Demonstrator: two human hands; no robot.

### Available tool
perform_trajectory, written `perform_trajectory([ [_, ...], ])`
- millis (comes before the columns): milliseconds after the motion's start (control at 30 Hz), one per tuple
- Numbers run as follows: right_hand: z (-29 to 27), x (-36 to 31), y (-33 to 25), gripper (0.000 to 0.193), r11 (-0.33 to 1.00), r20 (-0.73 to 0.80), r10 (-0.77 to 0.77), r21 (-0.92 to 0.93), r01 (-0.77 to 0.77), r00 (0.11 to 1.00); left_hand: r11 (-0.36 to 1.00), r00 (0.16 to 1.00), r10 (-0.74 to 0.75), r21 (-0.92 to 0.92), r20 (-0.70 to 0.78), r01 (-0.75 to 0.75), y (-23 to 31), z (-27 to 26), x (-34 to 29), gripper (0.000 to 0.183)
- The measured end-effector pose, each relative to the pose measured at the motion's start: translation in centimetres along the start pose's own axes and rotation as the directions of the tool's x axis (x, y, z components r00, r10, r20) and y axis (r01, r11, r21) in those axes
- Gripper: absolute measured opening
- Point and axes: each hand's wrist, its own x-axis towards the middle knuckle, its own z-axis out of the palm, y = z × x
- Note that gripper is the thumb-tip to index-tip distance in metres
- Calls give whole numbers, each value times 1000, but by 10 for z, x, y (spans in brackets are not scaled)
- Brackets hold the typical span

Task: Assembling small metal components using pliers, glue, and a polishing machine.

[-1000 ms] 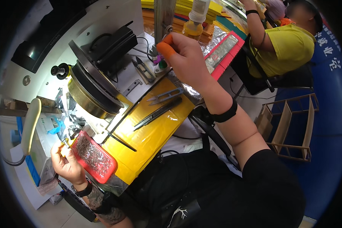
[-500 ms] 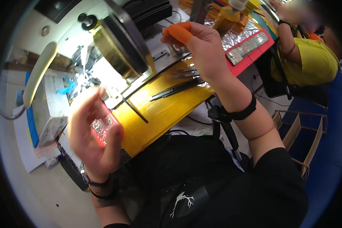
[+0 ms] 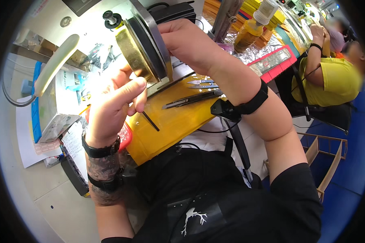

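My left hand is beside a brass-coloured drum on a bench machine. Its thumb and fingers are drawn together, and whatever is between them is hidden in glare. My right hand reaches up to the far side of the machine's grey metal plate, which covers its fingertips. Below my left fingers a thin black rod slants over the yellow-covered worktop. A red tray shows partly under my left wrist. On the worktop lie a black utility knife and small metal snips.
A pale curved lamp stands at left by a white box. Behind my right arm are a yellow bottle and a red tray with a clear-topped piece. A co-worker in a yellow top sits at right.
My left hand has risen from the red tray toward the drum, its fingers closing. My right hand, with orange-covered fingertips before, has moved left behind the metal plate. The view has shifted slightly.
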Motion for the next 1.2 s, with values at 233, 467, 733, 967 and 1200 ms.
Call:
perform_trajectory([
  [233, -1, 4, 2, 25, 999, -69, 10, 47, -6, 998, 992, 962, 99, 100, -255, -76, -11, 9, -19, 41],
  [467, -3, 9, 3, 26, 996, -70, -25, -89, 19, 997, 862, 786, 465, 408, -406, -300, -19, -46, -70, 6],
  [733, 4, -68, 45, 24, 888, -396, -60, 399, 230, 916, 469, 771, 602, 874, -210, -128, -47, -114, -92, 6],
  [967, 134, -97, 29, 27, 942, -143, -270, 167, 292, 952, 573, 788, 563, 805, -249, -155, -74, -153, -95, 9],
  [1200, 156, -25, 34, 18, 967, -337, -211, 67, 247, 918, 633, 863, 443, 766, -244, -108, -77, -158, -83, 29],
])
